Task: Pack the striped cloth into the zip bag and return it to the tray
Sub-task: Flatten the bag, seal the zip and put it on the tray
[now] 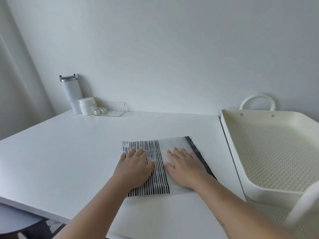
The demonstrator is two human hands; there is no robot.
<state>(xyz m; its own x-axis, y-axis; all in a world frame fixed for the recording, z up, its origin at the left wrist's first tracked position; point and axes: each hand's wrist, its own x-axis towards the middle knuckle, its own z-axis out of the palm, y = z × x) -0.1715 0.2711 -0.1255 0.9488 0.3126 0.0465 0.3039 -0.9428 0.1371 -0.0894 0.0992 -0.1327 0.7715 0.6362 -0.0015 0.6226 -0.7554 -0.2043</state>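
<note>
Both hands lie flat with fingers spread, gripping nothing: the left hand [133, 167] presses on the striped cloth [155, 168] inside the clear zip bag [174, 144] on the white table [69, 152], the right hand [183, 167] presses the bag's empty half near the dark zip strip, beside the cream perforated tray [269, 152].

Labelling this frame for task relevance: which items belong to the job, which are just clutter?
Job: striped cloth, zip bag lying over it, tray, left hand and right hand pressing flat.

Clutter: tumbler, white jar, clear organiser, all at the wall.
</note>
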